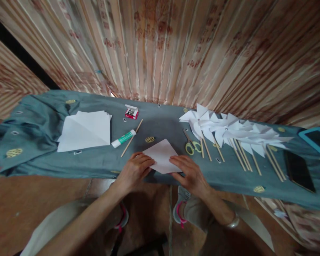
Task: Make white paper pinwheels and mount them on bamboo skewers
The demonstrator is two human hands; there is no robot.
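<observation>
- OK, labels first: glue stick [124,138] has a green label with white print, too blurred to read.
- Small red-and-white box [131,113] lies with its flap up, shiny metal bits inside; front print also illegible.
- Curtain [160,64] behind carries columns of reddish-brown marks, maybe characters, maybe just pattern. Can't tell.
- Surface [166,119]: long, narrow, draped in grey-green cloth [40,131] with yellow oval motifs and small dark rectangles edged white. Cloth bunched up at the left end.
- Room: pleated beige-pink curtain right up against the far edge, brown tiled floor [56,195] below.
- White folded paper [162,156] sits at the near edge, mid-surface, turned cornerwise.
- Left hand [137,165]: fingers gripping its left corner.
- Right hand [190,172]: fingers on top of the right corner, thumb at the lower edge, gripping it too. Metal bracelet [234,222] on that forearm.
- Left of the hands: wooden stick [128,144] touching the glue stick, then a stack of white paper [86,129], top sheet creased diagonally.
- Right: scissors [189,139] with yellow-green handles, overlapping row of white paper pinwheels [226,129] on wooden sticks, black smartphone [300,170], blue-framed tablet-like device [316,140] at the end.
</observation>
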